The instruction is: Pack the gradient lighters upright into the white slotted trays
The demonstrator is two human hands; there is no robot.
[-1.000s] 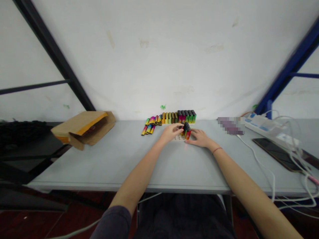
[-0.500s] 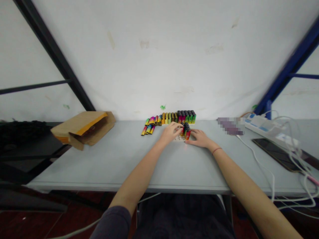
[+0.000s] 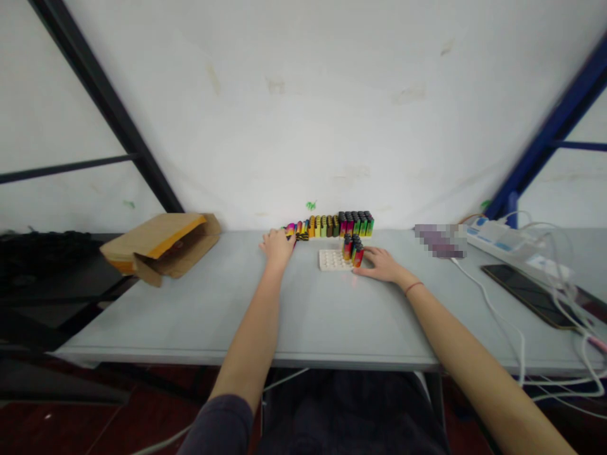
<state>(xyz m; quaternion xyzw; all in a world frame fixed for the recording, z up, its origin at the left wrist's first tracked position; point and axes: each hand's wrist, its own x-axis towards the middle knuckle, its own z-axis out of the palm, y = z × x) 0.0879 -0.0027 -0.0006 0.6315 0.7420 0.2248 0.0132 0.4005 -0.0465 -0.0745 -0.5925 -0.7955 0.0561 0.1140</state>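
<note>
Disposable lighters [image 3: 334,226] in bright gradient colours stand upright in a long row along the far edge of the table, and a small cluster of lighters [image 3: 353,248] stands at one corner of a tray. Behind them rises a scuffed white wall [image 3: 303,107], with a black metal frame [image 3: 107,110] to the left and a blue metal frame [image 3: 545,133] to the right. The grey folding table [image 3: 203,322] carries everything. Towards its left end lies an opened cardboard box [image 3: 161,246] with an orange inner edge. On the right are a dark smartphone [image 3: 526,294], a white power strip [image 3: 497,237] and a tangle of white cables [image 3: 502,319], with a pixelated, blurred object [image 3: 439,240] beside them. The left hand [image 3: 277,248] rests curled over the near end of the row, though whether it grips a lighter is hidden. The right hand [image 3: 382,265] lies open on the table, its fingertips [image 3: 358,268] touching the cluster's base. The white tray [image 3: 332,260] sits just left of those fingertips, its dimpled cells showing. A dark sleeve [image 3: 213,426] covers the left forearm, and a thin red bracelet [image 3: 414,287] circles the right wrist
</note>
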